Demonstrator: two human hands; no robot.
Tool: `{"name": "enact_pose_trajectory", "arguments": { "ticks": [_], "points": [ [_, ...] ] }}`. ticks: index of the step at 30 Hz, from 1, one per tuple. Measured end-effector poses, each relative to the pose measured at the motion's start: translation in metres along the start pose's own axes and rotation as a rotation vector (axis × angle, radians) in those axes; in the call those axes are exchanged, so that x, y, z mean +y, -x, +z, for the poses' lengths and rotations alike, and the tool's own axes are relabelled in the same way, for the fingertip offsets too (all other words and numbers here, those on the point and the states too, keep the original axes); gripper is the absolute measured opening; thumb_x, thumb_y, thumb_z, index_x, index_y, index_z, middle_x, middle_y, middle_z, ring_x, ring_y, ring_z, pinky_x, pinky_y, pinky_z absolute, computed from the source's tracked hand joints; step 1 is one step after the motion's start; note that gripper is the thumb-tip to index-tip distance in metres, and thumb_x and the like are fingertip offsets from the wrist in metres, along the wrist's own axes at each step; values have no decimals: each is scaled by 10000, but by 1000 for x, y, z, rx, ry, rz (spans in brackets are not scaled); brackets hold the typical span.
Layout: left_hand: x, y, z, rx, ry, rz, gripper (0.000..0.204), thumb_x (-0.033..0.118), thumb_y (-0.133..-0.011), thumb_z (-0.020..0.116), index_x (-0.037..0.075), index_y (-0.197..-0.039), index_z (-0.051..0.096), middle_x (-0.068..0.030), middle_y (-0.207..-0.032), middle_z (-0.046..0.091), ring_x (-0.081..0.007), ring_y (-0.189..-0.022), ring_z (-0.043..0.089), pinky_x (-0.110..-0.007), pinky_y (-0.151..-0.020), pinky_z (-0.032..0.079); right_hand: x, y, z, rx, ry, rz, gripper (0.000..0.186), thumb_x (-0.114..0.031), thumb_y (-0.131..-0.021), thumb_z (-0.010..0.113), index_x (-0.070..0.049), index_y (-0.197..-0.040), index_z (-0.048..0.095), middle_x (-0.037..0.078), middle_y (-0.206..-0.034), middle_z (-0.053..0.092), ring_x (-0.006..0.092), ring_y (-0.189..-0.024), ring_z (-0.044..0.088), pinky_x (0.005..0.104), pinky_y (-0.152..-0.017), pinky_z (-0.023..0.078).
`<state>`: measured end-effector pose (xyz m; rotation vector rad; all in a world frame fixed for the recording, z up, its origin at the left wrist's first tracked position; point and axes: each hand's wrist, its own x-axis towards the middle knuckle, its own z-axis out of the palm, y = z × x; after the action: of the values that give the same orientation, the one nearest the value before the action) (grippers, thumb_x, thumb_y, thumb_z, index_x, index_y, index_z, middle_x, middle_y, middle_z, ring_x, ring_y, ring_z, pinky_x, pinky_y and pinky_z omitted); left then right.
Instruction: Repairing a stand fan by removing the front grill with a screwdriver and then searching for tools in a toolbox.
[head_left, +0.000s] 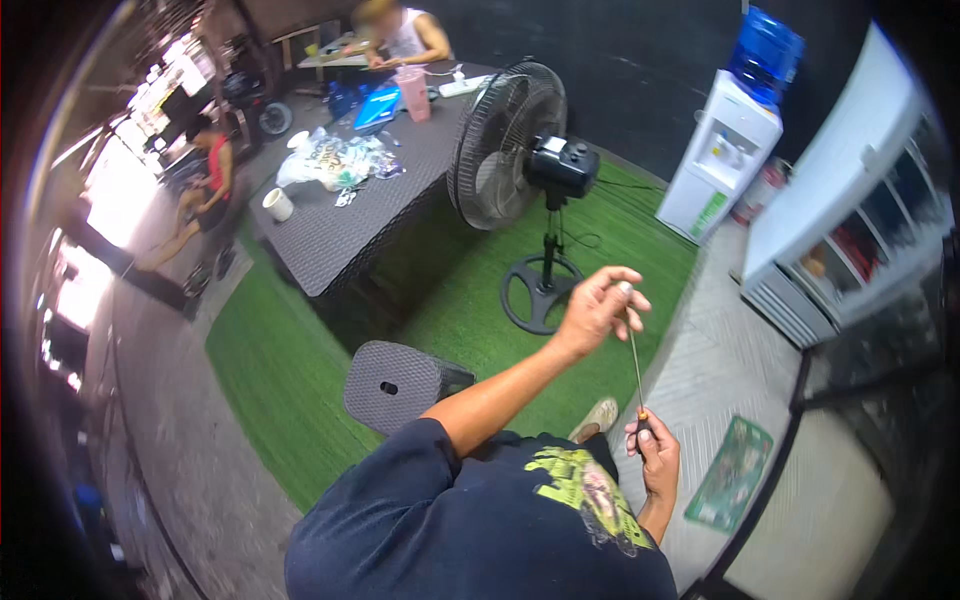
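Observation:
A long, thin screwdriver (638,372) stands nearly upright in front of me, its dark handle with an orange-yellow collar at the bottom. Around that handle my right hand (657,458) is closed. My left hand (603,310) is raised higher, fingers curled and thumb pressed in at the upper end of the metal shaft. The tip disappears among those fingers, so its shape is hidden.
A standing fan (510,150) rises from green turf (270,400) beside a dark woven table (400,195) bearing plastic bags, a mug and a pink cup. A stool (395,385) is close by my left. Rightward are a water dispenser (720,150), glass-door fridge (830,200) and green mat (732,472). Two people sit farther off.

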<state>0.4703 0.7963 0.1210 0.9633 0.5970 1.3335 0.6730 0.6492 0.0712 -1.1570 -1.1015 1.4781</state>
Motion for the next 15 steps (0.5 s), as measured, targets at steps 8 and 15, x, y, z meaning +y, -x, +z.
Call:
{"name": "enact_pose_trajectory", "arguments": {
  "ticks": [8,15],
  "points": [
    [50,-119,-81,582,-320,156,198,105,-870,570,-34,-1010,583,-147,-843,663,-164,-682,653,-269,-585,547,-105,-241,-44,-425,269,-6,359,-141,-876,566,6,-1201,529,43,-845,622,49,-602,443,186,-527,379],
    [87,-217,-144,856,-464,499,185,88,-846,626,-37,-982,615,-109,-833,662,-131,-705,635,-241,-640,521,-155,-432,-40,-507,337,-66,339,-99,-836,602,32,-1144,545,97,-994,614,104,-788,584,215,-708,462]
  ]
}}
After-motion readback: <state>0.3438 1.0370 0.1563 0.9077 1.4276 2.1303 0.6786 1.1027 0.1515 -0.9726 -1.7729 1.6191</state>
